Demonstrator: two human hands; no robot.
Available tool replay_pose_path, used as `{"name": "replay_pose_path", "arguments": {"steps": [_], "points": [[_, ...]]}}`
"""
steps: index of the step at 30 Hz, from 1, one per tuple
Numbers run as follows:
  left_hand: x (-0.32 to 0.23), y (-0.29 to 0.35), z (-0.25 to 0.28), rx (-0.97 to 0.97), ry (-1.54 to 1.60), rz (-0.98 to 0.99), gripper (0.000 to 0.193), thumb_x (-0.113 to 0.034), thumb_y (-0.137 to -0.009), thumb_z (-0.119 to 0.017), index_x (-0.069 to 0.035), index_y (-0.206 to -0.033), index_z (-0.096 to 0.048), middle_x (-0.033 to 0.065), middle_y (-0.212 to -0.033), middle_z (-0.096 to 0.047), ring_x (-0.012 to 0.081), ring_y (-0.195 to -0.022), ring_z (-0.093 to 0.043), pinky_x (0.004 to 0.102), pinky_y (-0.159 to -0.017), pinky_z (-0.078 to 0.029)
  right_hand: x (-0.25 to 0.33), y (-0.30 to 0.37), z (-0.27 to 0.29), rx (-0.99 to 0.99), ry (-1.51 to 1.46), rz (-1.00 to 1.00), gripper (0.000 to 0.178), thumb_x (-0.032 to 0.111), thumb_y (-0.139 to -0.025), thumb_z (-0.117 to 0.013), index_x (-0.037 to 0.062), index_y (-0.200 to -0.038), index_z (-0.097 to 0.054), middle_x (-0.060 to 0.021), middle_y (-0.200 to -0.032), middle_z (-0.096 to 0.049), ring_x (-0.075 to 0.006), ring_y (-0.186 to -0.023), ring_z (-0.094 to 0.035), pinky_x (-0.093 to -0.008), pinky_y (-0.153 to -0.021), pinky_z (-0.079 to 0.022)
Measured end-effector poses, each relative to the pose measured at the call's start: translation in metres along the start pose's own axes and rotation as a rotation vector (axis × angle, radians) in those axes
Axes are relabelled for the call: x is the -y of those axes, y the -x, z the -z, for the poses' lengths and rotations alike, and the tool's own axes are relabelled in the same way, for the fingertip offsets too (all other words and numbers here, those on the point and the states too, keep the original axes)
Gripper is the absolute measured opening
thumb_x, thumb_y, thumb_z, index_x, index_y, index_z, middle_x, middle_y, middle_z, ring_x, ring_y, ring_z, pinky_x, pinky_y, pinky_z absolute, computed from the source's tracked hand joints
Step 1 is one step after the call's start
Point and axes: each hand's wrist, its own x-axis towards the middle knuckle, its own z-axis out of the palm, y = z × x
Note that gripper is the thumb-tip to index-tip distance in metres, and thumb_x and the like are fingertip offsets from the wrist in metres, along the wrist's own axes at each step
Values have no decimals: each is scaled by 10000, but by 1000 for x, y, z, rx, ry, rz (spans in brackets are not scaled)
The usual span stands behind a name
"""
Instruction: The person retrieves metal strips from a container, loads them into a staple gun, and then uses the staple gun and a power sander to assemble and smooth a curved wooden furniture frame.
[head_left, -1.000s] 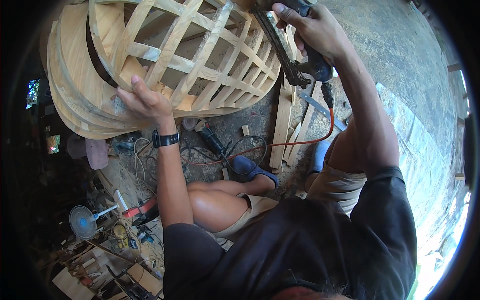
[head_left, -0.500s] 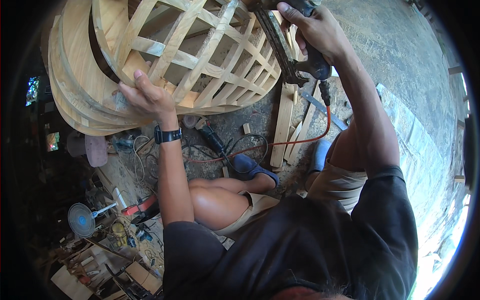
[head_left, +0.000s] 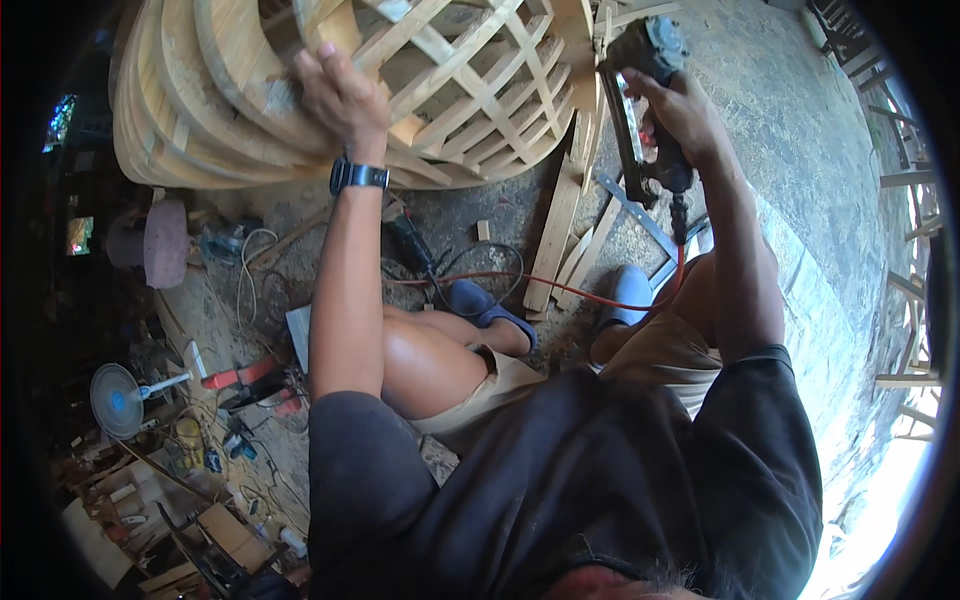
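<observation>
A large curved lattice frame of pale wooden strips and ribs [head_left: 470, 75] fills the upper left. My left hand [head_left: 345, 95], with a dark watch at the wrist, is at the frame's ribs. Its fingers curl over a wooden rib there, slightly blurred and partly hidden. To the right of the frame, my right hand [head_left: 675, 115] is wrapped round the handle of a dark nail gun [head_left: 640, 60]. From the handle's base runs a red air hose [head_left: 681, 250]. The gun is held apart from the wood.
Wooden offcuts [head_left: 560, 245] and a metal square [head_left: 640, 218] lie on the floor by my feet. A corded power tool [head_left: 410, 245] lies below the frame. Further left are a pinkish stool [head_left: 165, 245], a fan [head_left: 118, 400] and cluttered tools and cables.
My right hand has drawn the nail gun right and down, away from the lattice. My left hand has shifted up and right along the frame. The view has also shifted.
</observation>
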Motion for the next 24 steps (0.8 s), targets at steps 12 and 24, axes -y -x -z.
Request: {"name": "replay_pose_path", "arguments": {"steps": [12, 24], "points": [[-12, -3, -7, 34, 210, 219, 414, -324, -1012, -354, 38, -837, -450, 240, -760, -499, 409, -717, -486, 447, -675, -376, -165, 72, -220, 636, 517, 127, 288, 66, -745, -528, -45, -1005, -584, -279, -917, -639, -404, -941, -628, -458, -800, -512], [-8, -6, -7, -11, 176, 171, 444, -364, -1010, -354, 24, -823, -463, 218, -716, -510, 379, -674, -503, 441, -643, -386, -247, 20, -352, 433, 1057, 599, 309, 283, -881, -511, 114, -1089, -663, -200, -1346, -451, -311, -1086, -556, -394, -864, -448]]}}
